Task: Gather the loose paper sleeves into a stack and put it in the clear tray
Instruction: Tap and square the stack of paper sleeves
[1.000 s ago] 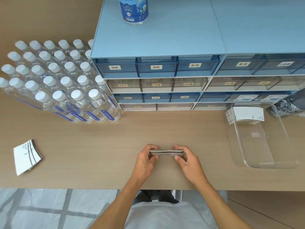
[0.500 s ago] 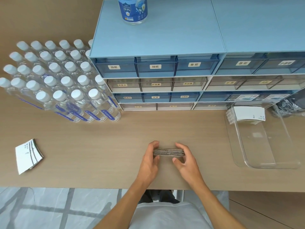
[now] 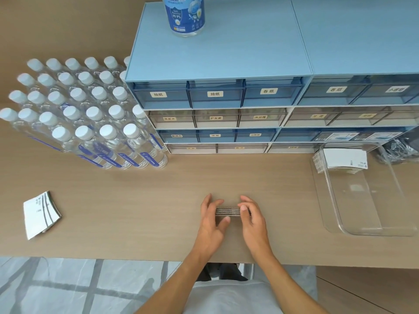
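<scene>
Sleeve stack [image 3: 227,211] in both hands' [image 3: 212,219] [image 3: 252,217] grip; bare table [image 3: 158,200] toward clear tray [image 3: 371,232] (partly filled)

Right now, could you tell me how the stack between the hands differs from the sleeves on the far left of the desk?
The held stack stands on edge, squared between the left hand and right hand; the left pile lies flat, fanned and untouched. The held stack shows only edges; the left pile shows its white printed face. Both sit on the desk, outside the clear tray.

Matt wood-grain table [image 3: 158,196], glossy clear plastic tray [image 3: 335,225], paper sleeves [image 3: 227,211].
</scene>
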The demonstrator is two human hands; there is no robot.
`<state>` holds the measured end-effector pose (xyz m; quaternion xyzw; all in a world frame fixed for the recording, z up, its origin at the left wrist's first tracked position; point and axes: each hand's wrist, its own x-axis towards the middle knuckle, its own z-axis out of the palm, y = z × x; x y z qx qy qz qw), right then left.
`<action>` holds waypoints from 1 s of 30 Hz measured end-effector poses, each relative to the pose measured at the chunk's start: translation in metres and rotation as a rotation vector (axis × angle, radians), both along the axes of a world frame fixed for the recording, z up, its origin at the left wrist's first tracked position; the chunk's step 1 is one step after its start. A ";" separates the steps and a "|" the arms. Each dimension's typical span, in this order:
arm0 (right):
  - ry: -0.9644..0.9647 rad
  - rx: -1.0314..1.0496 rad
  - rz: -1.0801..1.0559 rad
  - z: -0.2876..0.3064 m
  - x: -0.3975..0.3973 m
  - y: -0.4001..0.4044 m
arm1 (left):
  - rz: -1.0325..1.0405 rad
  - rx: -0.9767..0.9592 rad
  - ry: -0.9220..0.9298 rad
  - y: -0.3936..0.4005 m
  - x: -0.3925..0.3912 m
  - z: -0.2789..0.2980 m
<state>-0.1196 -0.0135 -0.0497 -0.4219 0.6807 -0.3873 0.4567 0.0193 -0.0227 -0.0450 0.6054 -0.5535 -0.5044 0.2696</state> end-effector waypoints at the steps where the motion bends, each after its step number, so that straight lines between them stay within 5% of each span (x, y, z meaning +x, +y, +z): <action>1: 0.000 -0.006 -0.012 -0.001 0.001 -0.002 | 0.017 0.012 0.027 0.000 0.000 0.000; 9: -0.005 -0.011 -0.059 0.003 0.005 -0.006 | 0.138 -0.030 0.029 -0.005 -0.009 0.003; 13: 0.122 0.013 -0.047 0.002 0.007 -0.007 | 0.053 -0.125 -0.367 -0.005 -0.012 -0.004; 17: 0.201 0.032 0.016 0.001 0.005 -0.007 | 0.003 -0.171 -0.500 -0.008 -0.009 -0.005; 26: 0.101 0.041 -0.007 0.000 0.004 -0.007 | -0.059 -0.210 -0.543 -0.009 -0.004 -0.002; 30: 0.039 0.064 -0.025 0.003 0.004 -0.007 | 0.007 -0.078 -0.180 -0.007 0.000 -0.003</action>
